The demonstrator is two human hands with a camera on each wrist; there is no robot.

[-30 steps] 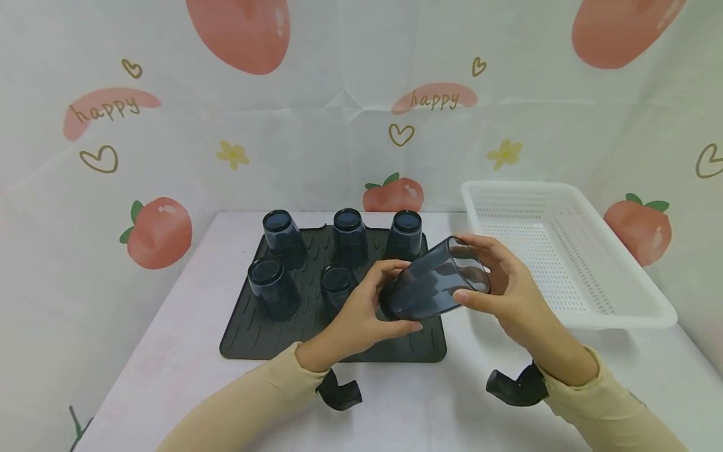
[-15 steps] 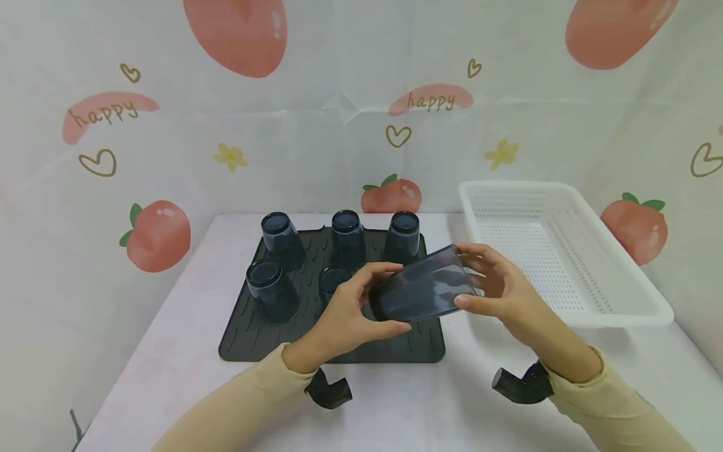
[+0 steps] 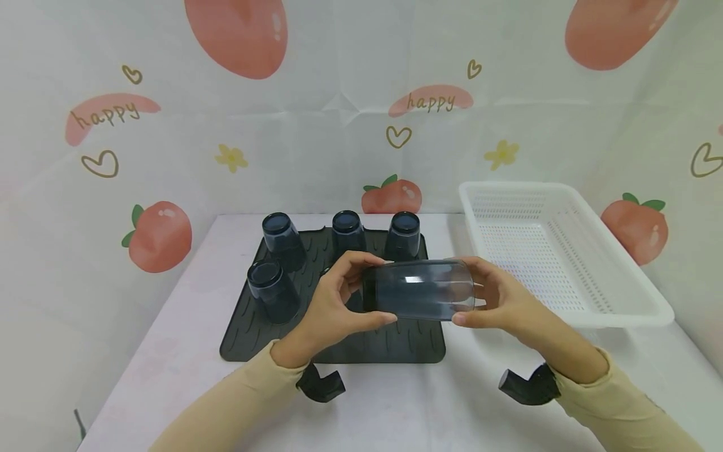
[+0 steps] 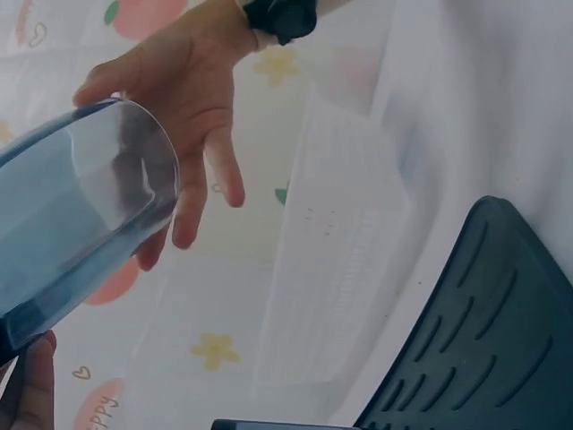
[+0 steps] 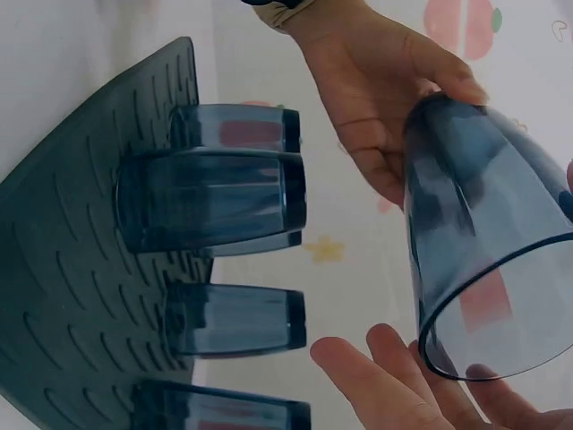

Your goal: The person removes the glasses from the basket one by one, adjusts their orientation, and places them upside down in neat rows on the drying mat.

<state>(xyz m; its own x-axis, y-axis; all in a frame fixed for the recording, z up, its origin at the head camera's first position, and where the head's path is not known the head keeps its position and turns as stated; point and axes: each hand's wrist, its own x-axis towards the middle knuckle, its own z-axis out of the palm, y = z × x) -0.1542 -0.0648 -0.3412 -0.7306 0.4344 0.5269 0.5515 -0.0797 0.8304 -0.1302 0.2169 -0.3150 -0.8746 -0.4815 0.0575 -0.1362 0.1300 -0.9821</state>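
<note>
A blue-grey drinking glass point(image 3: 418, 290) lies on its side in the air between both hands, over the right part of a dark drying mat point(image 3: 390, 345). My left hand point(image 3: 330, 307) grips its darker base end, thumb below and fingers above. At the open rim, on the right, the thumb and fingers of my right hand point(image 3: 503, 301) hold the glass. The right wrist view shows the glass's rim point(image 5: 430, 336) close to the right fingers. Several matching glasses stand upside down on the mat, among them a front-left glass point(image 3: 273, 292); another is mostly hidden behind the left hand.
A white perforated plastic basket point(image 3: 615, 276) stands on the right of the white-covered table point(image 3: 423, 408). Behind the table hangs a fruit-printed cloth point(image 3: 316, 144). Along the mat's back edge is a row of glasses, including a back-right glass point(image 3: 403, 235).
The glass has turned from tilted, with its rim raised to the right, to nearly level. My left hand has moved a little left; the right hand has lowered slightly with the rim.
</note>
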